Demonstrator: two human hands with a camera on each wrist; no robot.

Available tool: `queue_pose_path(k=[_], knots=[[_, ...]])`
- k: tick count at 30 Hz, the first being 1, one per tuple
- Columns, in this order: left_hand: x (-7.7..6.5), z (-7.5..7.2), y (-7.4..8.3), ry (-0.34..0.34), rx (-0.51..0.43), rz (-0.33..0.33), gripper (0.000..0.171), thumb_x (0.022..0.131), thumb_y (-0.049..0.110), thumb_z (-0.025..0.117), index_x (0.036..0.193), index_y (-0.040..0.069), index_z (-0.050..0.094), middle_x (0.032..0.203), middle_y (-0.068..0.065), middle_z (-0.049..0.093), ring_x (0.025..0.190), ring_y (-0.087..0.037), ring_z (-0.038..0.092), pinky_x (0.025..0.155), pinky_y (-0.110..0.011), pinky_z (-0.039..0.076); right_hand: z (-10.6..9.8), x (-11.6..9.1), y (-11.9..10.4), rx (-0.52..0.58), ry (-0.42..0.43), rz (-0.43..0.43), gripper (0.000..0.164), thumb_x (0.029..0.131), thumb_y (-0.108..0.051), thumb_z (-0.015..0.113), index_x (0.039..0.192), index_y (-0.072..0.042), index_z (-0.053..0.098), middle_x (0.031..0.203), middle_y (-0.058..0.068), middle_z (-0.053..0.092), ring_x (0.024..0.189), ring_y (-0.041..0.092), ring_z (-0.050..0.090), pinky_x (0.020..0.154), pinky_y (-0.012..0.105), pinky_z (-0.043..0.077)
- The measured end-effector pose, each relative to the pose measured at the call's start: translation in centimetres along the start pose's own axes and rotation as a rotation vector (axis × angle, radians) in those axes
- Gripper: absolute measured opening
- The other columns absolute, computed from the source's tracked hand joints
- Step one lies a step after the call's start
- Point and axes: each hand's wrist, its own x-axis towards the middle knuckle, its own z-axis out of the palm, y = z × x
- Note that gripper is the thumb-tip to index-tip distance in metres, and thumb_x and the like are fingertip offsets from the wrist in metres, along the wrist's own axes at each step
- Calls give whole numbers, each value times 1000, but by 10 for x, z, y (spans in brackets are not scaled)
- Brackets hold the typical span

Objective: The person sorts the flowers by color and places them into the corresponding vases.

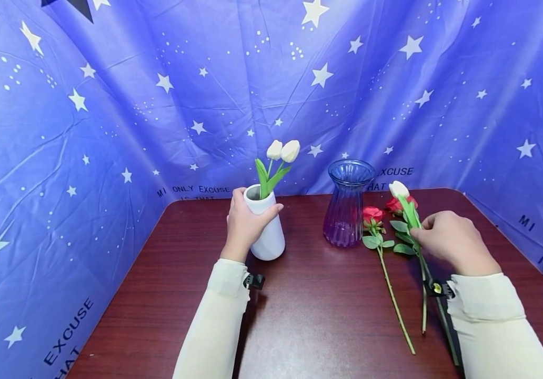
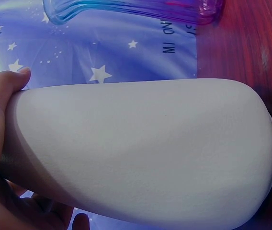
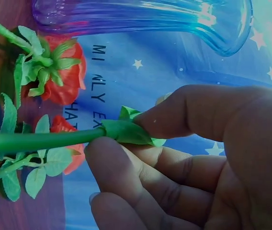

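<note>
My left hand [image 1: 247,223] grips a white vase [image 1: 270,242] near its mouth, thumb on the side facing right. The vase stands upright on the table, and two white tulips [image 1: 290,151] with green leaves rise from it. In my right hand [image 1: 453,239], thumb and fingers pinch a white tulip [image 1: 399,189] at its green leaves. In the right wrist view its stem [image 3: 45,140] runs out from the fingertips, over the roses below. Those two red roses, the nearer rose [image 1: 372,215] and the farther rose [image 1: 409,203], lie on the table with stems toward me.
A ribbed glass vase [image 1: 342,213], blue above and purple below, stands between the white vase and the roses. The dark red wooden table [image 1: 309,316] ends at a blue star-printed curtain [image 1: 233,95], which hangs behind and on both sides.
</note>
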Motion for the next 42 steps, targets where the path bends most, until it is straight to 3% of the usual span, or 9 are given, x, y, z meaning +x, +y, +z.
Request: queue_pose_path(k=[13,24,42], knots=[[0,0,0,-2,1,2,95,69,69,84,138,18,43,122,-1,58,108,-28,61,92,-51,49,-10,-5,-10,9,76,-14,25,93,-37,64,79,-17,71,72,-1,62,73,30,54,59,34,35],[0,1,-1,-3,-1,7,94,69,67,84,137,17,44,122,-2,58,109,-28,61,93,-51,49,-16,-10,-19,17,104,-23,30,94,-37,64,98,-11,77,81,1,72,76,31,61,59,35,38],[0,0,0,3,10,10,95,68,69,83,137,17,43,122,-1,58,107,-28,61,93,-51,49,-25,-20,-38,43,167,-67,23,92,-33,66,95,-14,77,81,-2,74,71,22,59,57,31,37]])
